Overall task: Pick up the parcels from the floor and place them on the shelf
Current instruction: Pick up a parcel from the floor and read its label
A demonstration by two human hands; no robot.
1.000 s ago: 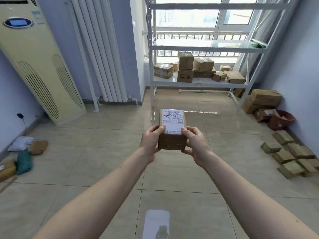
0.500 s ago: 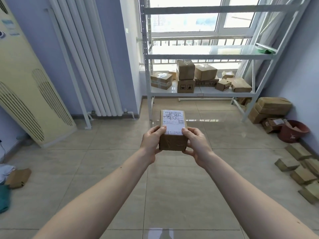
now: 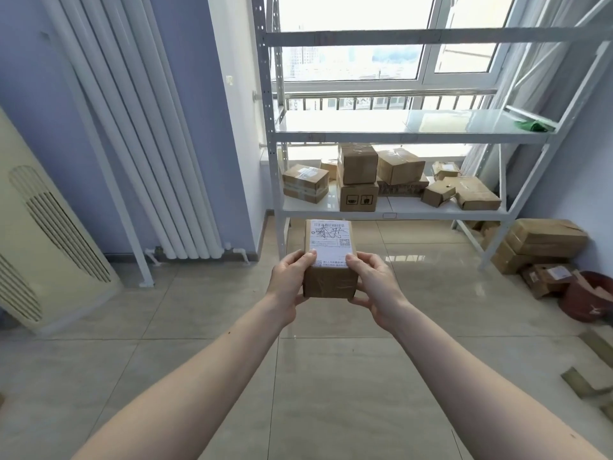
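Parcel [image 3: 330, 257]: brown cardboard, white printed label on top, held up in the air at the centre of the view, above the tiled floor [image 3: 205, 343], well short of the shelf.
Left hand [image 3: 288, 287]: at the parcel's 9 o'clock side, thumb laid on the label's near left corner, fingers curled under and round the left face; gripping.
Right hand [image 3: 376, 290]: at the parcel's 3 o'clock side, thumb on the label's near right corner, fingers wrapped under the right face; gripping.
Shelf [image 3: 391, 212]: white metal rack at 12 o'clock, in front of the window [image 3: 351, 61].
Lower tier: several cardboard boxes [image 3: 356, 180], some stacked, one at the left end, a loose cluster toward 2 o'clock.
Middle tier [image 3: 365, 124]: a green item [image 3: 530, 125] at its right end.
Floor at 3 o'clock: more brown boxes [image 3: 544, 244] piled beside the rack's right leg, a dark red bucket [image 3: 587, 303] just beyond them.
Floor at 4 o'clock: flat cardboard pieces, partly cut by the frame edge.
At 10 o'clock: white vertical radiator pipes [image 3: 146, 144] against the blue wall.
At 9 o'clock: a cream standing air conditioner [image 3: 43, 234].
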